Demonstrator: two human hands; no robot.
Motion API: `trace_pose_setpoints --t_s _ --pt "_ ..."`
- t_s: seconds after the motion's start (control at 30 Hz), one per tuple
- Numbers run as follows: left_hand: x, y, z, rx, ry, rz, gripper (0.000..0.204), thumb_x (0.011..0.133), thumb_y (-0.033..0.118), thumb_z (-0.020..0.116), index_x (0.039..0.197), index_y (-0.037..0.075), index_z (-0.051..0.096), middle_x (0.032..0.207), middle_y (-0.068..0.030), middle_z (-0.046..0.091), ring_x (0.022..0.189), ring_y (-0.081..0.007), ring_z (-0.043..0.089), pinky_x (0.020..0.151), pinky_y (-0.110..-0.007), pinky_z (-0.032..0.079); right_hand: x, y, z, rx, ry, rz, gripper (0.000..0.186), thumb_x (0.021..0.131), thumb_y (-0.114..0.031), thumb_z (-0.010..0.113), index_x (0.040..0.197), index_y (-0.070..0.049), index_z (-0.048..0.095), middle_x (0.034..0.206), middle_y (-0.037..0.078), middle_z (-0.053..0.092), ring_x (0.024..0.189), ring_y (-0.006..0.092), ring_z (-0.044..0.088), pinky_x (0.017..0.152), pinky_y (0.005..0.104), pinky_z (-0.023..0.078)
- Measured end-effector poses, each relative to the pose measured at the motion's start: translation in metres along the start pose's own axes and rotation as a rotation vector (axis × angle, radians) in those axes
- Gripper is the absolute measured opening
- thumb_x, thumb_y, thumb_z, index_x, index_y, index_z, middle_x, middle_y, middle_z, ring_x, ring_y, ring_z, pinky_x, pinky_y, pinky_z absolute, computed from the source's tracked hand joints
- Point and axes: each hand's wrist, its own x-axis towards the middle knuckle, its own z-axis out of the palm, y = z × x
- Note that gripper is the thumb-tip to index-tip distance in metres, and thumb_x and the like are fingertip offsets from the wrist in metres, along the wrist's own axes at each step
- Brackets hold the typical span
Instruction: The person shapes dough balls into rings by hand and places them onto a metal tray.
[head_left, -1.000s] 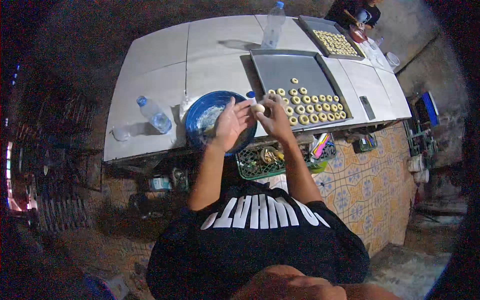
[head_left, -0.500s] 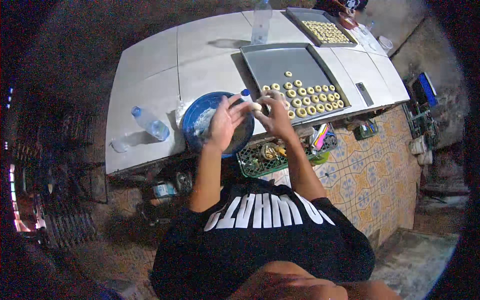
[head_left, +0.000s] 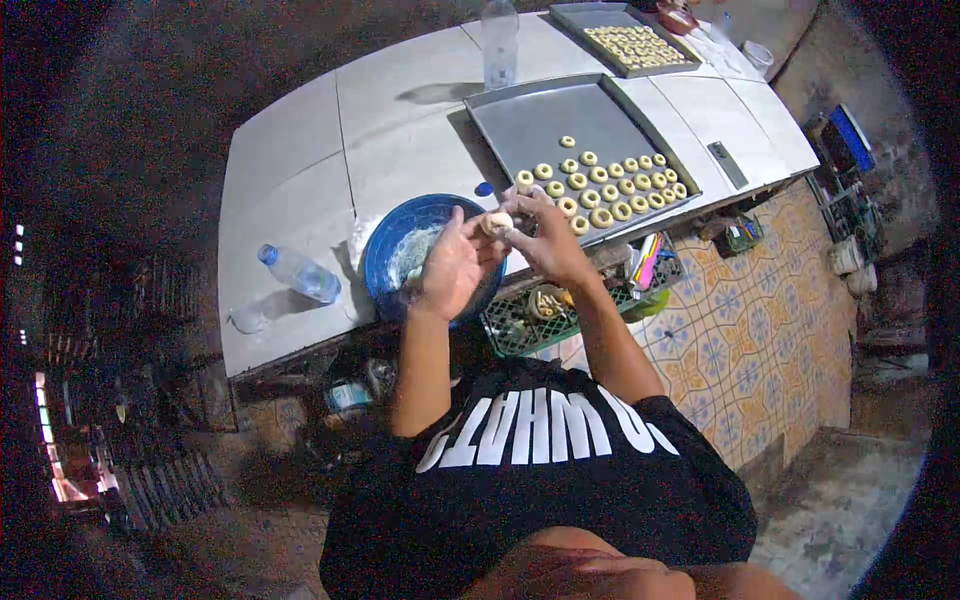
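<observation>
A small pale piece of dough (head_left: 497,223) is held between my hands, just past the right rim of a blue basin (head_left: 375,262). My left hand (head_left: 458,268) is palm-up over the basin, its fingertips supporting the dough from the left. My right hand (head_left: 548,242) pinches the dough from the right with thumb and fingers. White flour (head_left: 413,250) lies in the basin, partly hidden by my left hand. To the right, a grey metal tray (head_left: 540,115) carries rows of ring-shaped dough pieces (head_left: 601,217) along its near part.
A second tray (head_left: 625,65) full of dough rings stands at the far right. Plastic bottles (head_left: 300,273) stand on the tiled table, and a blue cap (head_left: 484,189) lies near the basin. A dark phone (head_left: 728,166) is right of the tray. Below the table edge is a green crate (head_left: 515,340).
Both hands stay together on the dough, with the left palm turned further upward. The dough has shifted slightly left and down in the picture. The whole view has tilted a little.
</observation>
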Motion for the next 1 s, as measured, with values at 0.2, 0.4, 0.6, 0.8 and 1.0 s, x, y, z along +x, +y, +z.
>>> trace_pose_setpoints --t_s 0.2,0.4,0.6,0.8,1.0 --pt "-0.008 0.014 0.02 -0.039 0.199 0.118 0.068 0.105 0.052 0.032 0.143 -0.002 0.045 0.145 -0.022 0.051 0.133 -0.0305 0.05 0.111 -0.039 0.036 -0.009 0.023 -0.003 -0.329 -0.013 -0.047 0.024 0.083 -0.009 0.073 0.103 0.002 0.066 0.119 0.012 0.054 0.117 0.0244 0.053 0.101 0.0348 0.042" --pt "-0.01 -0.01 -0.02 -0.327 -0.269 -0.006 0.068 0.105 0.052 0.035 0.14 -0.005 0.047 0.139 -0.0156 0.057 0.126 -0.0246 0.057 0.106 -0.036 0.042 0.002 0.032 0.01 0.0 -0.061 -0.026 0.039 0.077 -0.022 0.082 0.106 -0.001 0.066 0.12 0.016 0.06 0.116 0.0334 0.057 0.1 0.0421 0.044" --pt "-0.023 0.008 -0.009 0.143 0.176 0.031 0.057 0.104 0.041 0.047 0.14 -0.003 0.049 0.132 -0.0141 0.063 0.109 -0.0195 0.065 0.096 -0.034 0.052 0.002 0.028 0.011 -0.191 0.049 -0.052 0.036 0.084 -0.028 0.078 0.108 -0.001 0.07 0.109 0.014 0.067 0.11 0.0261 0.061 0.097 0.0392 0.045" --pt "-0.028 0.005 -0.025 0.187 0.287 0.068 0.043 0.098 0.029 0.061 0.13 0.001 0.06 0.125 -0.0131 0.066 0.103 -0.0194 0.067 0.094 -0.034 0.054 -0.001 -0.004 0.014 -0.055 -0.079 0.111 0.029 0.092 -0.027 0.07 0.107 -0.002 0.071 0.099 0.007 0.069 0.091 0.0161 0.064 0.082 0.0313 0.05" --pt "-0.024 0.011 -0.009 0.363 0.4 0.18 0.036 0.097 0.016 0.062 0.131 0.002 0.06 0.123 -0.0136 0.067 0.104 -0.019 0.066 0.098 -0.032 0.051 0.002 0.033 0.017 -0.073 -0.006 0.111 0.027 0.093 -0.021 0.068 0.11 0.0 0.07 0.101 0.01 0.073 0.093 0.0174 0.067 0.085 0.0333 0.052"
